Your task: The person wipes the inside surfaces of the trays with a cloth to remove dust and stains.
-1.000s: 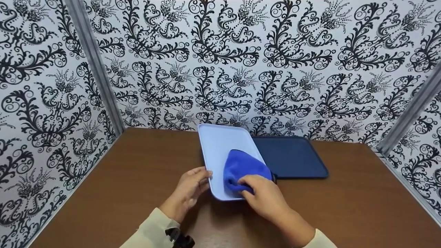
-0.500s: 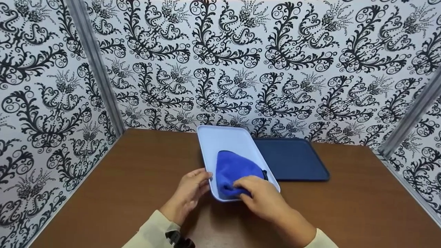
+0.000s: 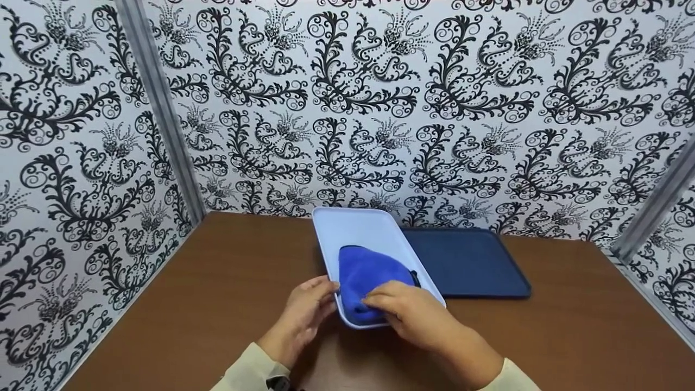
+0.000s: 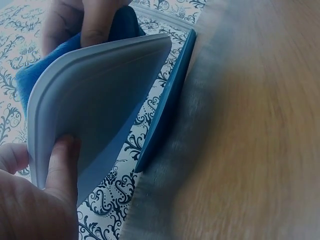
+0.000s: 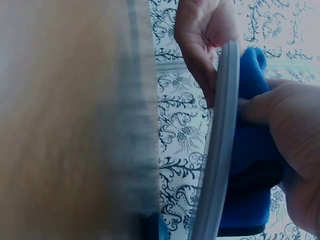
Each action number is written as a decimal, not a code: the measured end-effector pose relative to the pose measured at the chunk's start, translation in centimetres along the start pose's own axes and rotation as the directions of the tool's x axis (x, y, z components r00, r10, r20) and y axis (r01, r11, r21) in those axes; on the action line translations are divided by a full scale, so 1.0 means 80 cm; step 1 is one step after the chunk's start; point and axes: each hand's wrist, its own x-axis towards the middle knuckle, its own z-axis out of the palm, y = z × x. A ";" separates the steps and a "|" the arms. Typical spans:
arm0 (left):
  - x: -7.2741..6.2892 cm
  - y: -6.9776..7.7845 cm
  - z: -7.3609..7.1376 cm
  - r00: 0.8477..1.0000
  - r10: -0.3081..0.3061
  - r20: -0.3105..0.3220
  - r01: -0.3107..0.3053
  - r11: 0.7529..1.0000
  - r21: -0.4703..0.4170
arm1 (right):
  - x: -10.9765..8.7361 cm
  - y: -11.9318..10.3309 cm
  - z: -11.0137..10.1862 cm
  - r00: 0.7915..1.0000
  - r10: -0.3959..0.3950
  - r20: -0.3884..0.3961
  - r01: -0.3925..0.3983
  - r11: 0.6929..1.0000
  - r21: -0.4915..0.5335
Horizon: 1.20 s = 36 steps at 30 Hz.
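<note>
A light blue rectangular tray (image 3: 355, 225) with a raised rim is held up off the table at a tilt. My left hand (image 3: 307, 309) pinches its left edge, thumb at the rim and fingers against the underside, as the left wrist view shows. Across the near half of the tray's face lies a bunched blue cloth (image 3: 372, 271) with dark edging. My right hand (image 3: 415, 312) grips the cloth near the tray's near end and presses it to the surface. In the right wrist view the cloth (image 5: 252, 145) is caught between that hand and the tray.
A dark navy tray (image 3: 467, 263) lies flat on the brown table (image 3: 244, 260), behind and right of the light one and partly covered by it in the head view. Patterned walls (image 3: 369, 108) close off the back and both sides.
The right hand has slid the cloth leftward over the tray, toward its near left corner. The left hand keeps its hold on the edge. The head view has shifted slightly.
</note>
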 end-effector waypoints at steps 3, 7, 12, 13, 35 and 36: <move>0.000 -0.001 0.001 1.000 0.001 0.015 -0.001 1.000 -0.010 | -0.002 0.009 -0.002 1.000 -0.019 0.006 0.019 0.999 -0.029; 0.000 0.002 0.001 0.999 0.007 0.043 -0.006 1.000 -0.021 | -0.003 0.020 -0.004 1.000 -0.019 0.000 0.019 0.999 -0.045; 0.002 0.006 0.001 0.999 0.006 0.045 -0.006 1.000 -0.008 | -0.003 0.030 -0.006 1.000 0.002 0.009 -0.001 0.999 -0.040; 0.003 0.006 0.001 0.999 0.004 0.043 -0.004 1.000 -0.005 | -0.004 0.031 -0.006 1.000 0.009 0.010 -0.008 0.999 -0.039; -0.002 -0.003 0.002 0.999 -0.011 0.045 0.011 1.000 -0.002 | -0.025 0.057 -0.004 0.986 0.155 0.056 -0.148 0.983 -0.108; -0.003 -0.003 0.002 0.999 -0.012 0.044 0.012 1.000 -0.001 | -0.026 0.058 -0.003 0.986 0.156 0.052 -0.150 0.982 -0.112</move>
